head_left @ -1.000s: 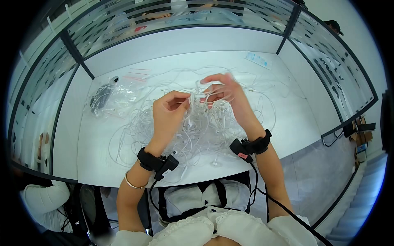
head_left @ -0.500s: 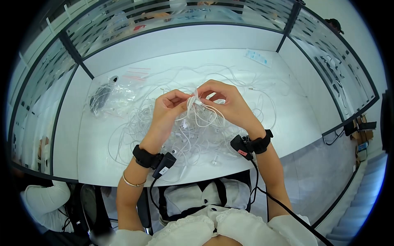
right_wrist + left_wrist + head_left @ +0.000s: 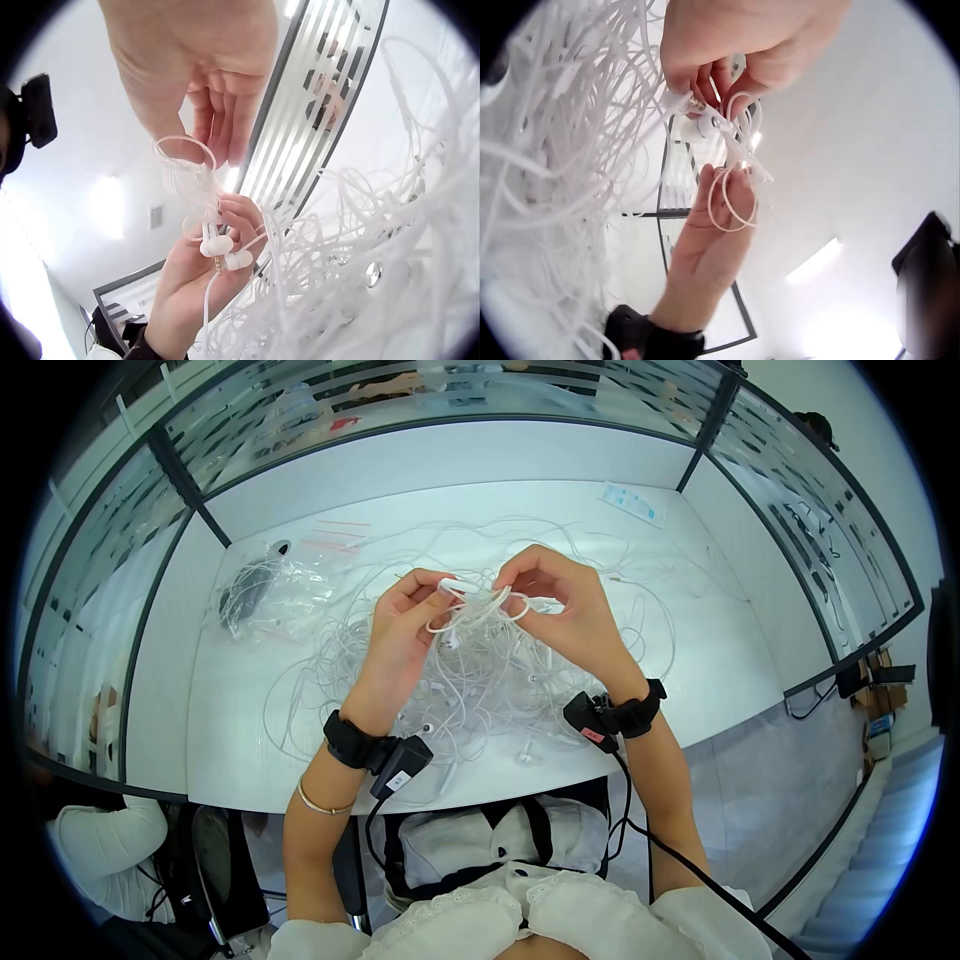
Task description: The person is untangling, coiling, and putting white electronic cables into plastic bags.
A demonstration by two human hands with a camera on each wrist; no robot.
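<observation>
Above a heap of tangled white earphones (image 3: 480,675), both hands hold one pair of white wired earphones (image 3: 220,245). My left hand (image 3: 398,635) pinches its end between thumb and fingers, where the earbuds and the metal plug (image 3: 218,264) stick out together. With thumb and fingertips, my right hand (image 3: 572,610) grips the looped cable (image 3: 187,180) at the other side of the bundle. Small loops of cable (image 3: 731,214) hang between the hands in the left wrist view.
At the left of the white table (image 3: 230,740) lies a clear plastic bag (image 3: 300,590) next to a dark object (image 3: 250,595) wrapped in white cable. A blue-and-white packet (image 3: 632,502) lies at the back right. Low partitions with glass tops (image 3: 450,455) surround the table.
The right hand, blurred with fingers spread a second ago, came in to pinch the bundle beside the left hand. Now the hands are slightly farther apart, with the looped cable between them.
</observation>
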